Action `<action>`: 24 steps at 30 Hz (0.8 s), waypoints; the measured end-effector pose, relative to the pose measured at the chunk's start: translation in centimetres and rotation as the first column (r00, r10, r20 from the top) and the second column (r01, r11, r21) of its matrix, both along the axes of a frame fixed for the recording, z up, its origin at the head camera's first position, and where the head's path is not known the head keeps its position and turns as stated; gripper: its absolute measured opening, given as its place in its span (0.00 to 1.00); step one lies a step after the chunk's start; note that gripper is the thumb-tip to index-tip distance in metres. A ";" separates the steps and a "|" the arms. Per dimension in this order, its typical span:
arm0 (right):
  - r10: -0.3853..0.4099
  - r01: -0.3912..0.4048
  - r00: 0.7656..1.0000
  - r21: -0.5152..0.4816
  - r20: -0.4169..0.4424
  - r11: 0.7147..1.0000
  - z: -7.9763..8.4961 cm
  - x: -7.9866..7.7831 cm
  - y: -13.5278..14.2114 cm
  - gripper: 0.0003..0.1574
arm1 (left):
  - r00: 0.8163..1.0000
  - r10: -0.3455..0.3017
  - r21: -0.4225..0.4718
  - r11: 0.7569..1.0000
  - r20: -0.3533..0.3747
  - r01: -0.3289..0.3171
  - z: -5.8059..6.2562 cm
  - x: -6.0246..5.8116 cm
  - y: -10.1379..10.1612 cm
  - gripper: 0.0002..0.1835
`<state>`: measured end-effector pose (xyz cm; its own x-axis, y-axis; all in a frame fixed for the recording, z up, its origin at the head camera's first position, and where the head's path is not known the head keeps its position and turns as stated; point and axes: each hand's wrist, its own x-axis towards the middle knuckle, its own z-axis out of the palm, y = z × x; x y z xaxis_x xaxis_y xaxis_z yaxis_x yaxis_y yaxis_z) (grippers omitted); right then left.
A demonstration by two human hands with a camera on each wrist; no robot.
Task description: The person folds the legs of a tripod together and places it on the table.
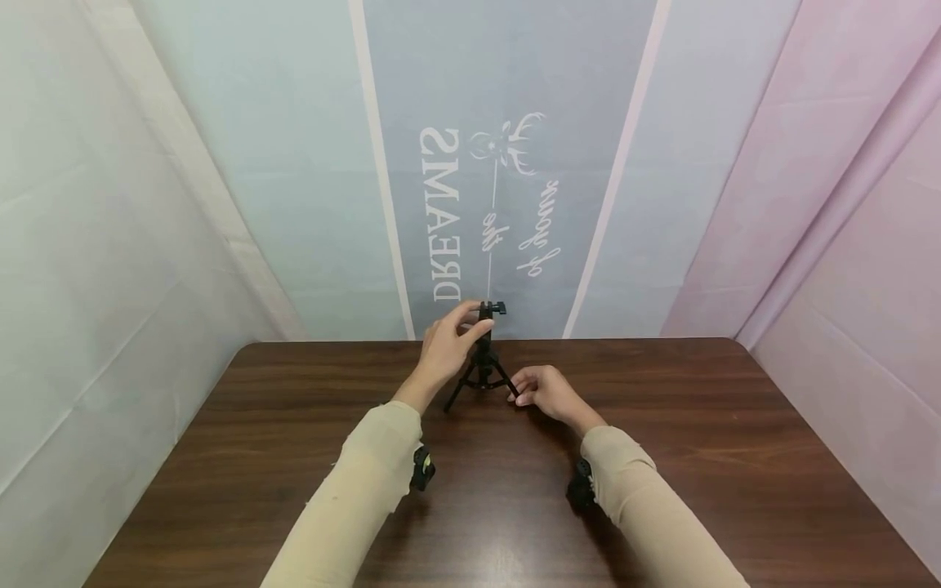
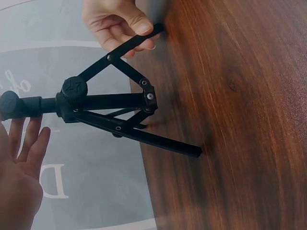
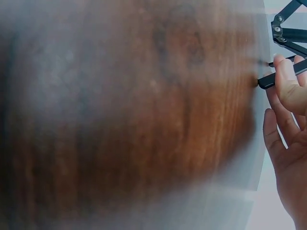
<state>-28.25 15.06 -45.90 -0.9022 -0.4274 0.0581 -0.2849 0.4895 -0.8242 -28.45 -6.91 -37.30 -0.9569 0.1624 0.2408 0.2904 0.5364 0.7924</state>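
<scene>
- Head view: the tripod (image 1: 483,351) stands near the table's (image 1: 485,490) far edge, its long axis running from twelve to six, the backdrop (image 1: 331,163) behind it.
- Same view: the left hand (image 1: 444,347) sits at nine o'clock from the post, thumb and fingers holding the top. The right hand (image 1: 547,392) is at four o'clock, low down, pinching one leg (image 1: 509,382) close to its foot. Each hand touches its own end, so the left is nearer the top, the right nearer the feet.
- Left wrist view: here the axis lies level, top toward nine, feet toward three. The gripped leg slants out to two o'clock, ending at the right hand's pinch; a free leg (image 2: 168,143) points to four.
- Right wrist view: at three o'clock, thumb and finger pinch the leg, its tip jutting toward nine. The left hand isn't visible. I can't tell whether that foot touches wood.
</scene>
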 end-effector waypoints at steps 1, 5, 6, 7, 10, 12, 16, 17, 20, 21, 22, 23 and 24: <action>0.001 -0.001 1.000 0.004 -0.001 1.000 0.0 0.0 0.0 0.09 | 1.000 0.000 -0.001 1.000 0.000 0.000 0.0 0.0 0.0 0.29; 0.006 -0.006 1.000 0.010 -0.004 1.000 -0.2 -0.1 -0.1 0.09 | 1.000 -0.003 -0.004 1.000 0.002 0.003 -0.1 0.0 -0.2 0.29; 0.003 -0.003 1.000 0.010 0.001 1.000 -0.2 -0.1 -0.2 0.09 | 1.000 -0.003 -0.003 1.000 0.002 0.003 -0.2 0.0 -0.2 0.29; 0.002 -0.002 1.000 0.010 0.002 1.000 -0.2 -0.1 -0.2 0.09 | 1.000 -0.003 -0.002 1.000 0.004 0.003 -0.2 0.0 -0.2 0.29; 0.001 -0.001 1.000 0.008 0.001 1.000 -0.3 -0.1 -0.4 0.09 | 1.000 0.004 0.000 1.000 0.004 -0.004 -0.3 0.1 -0.3 0.28; -0.001 0.001 1.000 0.003 0.000 1.000 -0.4 0.0 -0.7 0.09 | 1.000 0.002 0.006 1.000 0.001 -0.002 -0.3 0.1 -0.3 0.28; -0.018 0.018 1.000 -0.012 0.005 1.000 -0.6 0.1 -1.1 0.10 | 1.000 -0.023 0.011 1.000 0.008 0.022 -0.2 0.3 -0.1 0.30; -0.028 0.028 1.000 -0.019 0.010 0.999 -0.6 0.1 -1.1 0.10 | 1.000 -0.028 0.012 1.000 0.011 0.028 -0.2 0.3 0.0 0.30; -0.070 0.071 0.997 -0.037 0.023 0.997 -0.6 0.0 -1.2 0.09 | 0.999 -0.032 0.014 0.999 0.013 0.032 -0.1 0.3 0.1 0.31; -0.083 0.085 0.996 -0.043 0.028 0.995 -0.6 0.0 -1.2 0.08 | 0.999 -0.030 0.016 0.999 0.010 0.030 0.0 0.3 0.1 0.30; -0.089 0.091 0.996 -0.047 0.029 0.995 -0.6 -0.1 -1.2 0.08 | 1.000 -0.029 0.019 0.999 0.009 0.029 0.1 0.3 0.1 0.30; -0.095 0.097 0.995 -0.050 0.032 0.994 -0.6 -0.2 -1.3 0.08 | 1.000 -0.027 0.024 0.999 0.010 0.027 0.1 0.3 0.1 0.29; -0.098 0.100 0.995 -0.055 0.037 0.993 -0.6 -0.2 -1.3 0.08 | 1.000 -0.025 0.026 0.999 0.010 0.025 0.2 0.3 0.1 0.29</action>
<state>-28.49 13.78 -46.45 -0.9417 -0.3329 0.0484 -0.2090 0.4661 -0.8597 -28.19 -6.81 -37.13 -0.9549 0.1803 0.2358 0.2957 0.5080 0.8090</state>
